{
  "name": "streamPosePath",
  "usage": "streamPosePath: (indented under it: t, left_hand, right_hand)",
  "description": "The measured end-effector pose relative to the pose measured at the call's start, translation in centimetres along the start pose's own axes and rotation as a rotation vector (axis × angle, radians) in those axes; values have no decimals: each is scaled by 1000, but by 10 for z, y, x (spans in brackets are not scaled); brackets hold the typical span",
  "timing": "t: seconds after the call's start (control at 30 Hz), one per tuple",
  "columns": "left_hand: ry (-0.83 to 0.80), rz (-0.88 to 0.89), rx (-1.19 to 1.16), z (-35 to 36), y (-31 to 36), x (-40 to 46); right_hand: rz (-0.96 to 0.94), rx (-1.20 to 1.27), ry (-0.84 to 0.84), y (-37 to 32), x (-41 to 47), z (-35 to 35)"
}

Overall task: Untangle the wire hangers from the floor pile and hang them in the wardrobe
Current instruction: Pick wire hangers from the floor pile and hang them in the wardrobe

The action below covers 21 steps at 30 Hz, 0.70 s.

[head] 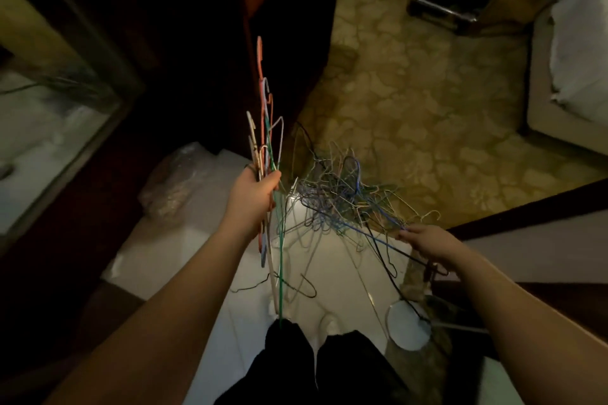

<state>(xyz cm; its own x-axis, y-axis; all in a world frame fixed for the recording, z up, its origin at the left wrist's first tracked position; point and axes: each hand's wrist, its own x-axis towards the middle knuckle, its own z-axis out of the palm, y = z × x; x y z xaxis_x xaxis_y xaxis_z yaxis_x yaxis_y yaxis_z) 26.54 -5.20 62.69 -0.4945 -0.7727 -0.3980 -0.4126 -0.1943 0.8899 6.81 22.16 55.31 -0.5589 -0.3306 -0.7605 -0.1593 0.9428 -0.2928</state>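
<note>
My left hand [255, 196] grips a bunch of wire hangers [265, 128], orange, white and green, with their hooks pointing up and their bodies hanging below my fist. A tangled pile of wire hangers [342, 197], blue, white and dark, lies on the floor ahead of me. My right hand [424, 240] reaches into the pile's right side and pinches a blue wire there. The dark wardrobe [204, 43] stands open at the upper left, its inside too dark to make out.
A white sheet [230, 273] covers the floor under me, with patterned carpet [427, 108] beyond. A plastic-wrapped bundle [177, 181] lies at the left. A bed [572, 43] is at the right, a white round lid [408, 325] near my feet.
</note>
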Motion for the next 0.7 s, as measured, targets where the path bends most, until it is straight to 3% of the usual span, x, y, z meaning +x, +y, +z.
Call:
streamPosePath:
  t: [0.23, 0.43, 0.7]
  left_hand:
    - [190, -3, -10, -64, -10, -83]
    - [404, -42, -98, -103, -35, -181]
    - [562, -145, -128, -149, -82, -301]
  right_hand:
    - [-288, 12, 82, -38, -58, 1]
    - [-541, -39, 59, -67, -106, 11]
    - [-765, -145, -17, -106, -145, 61]
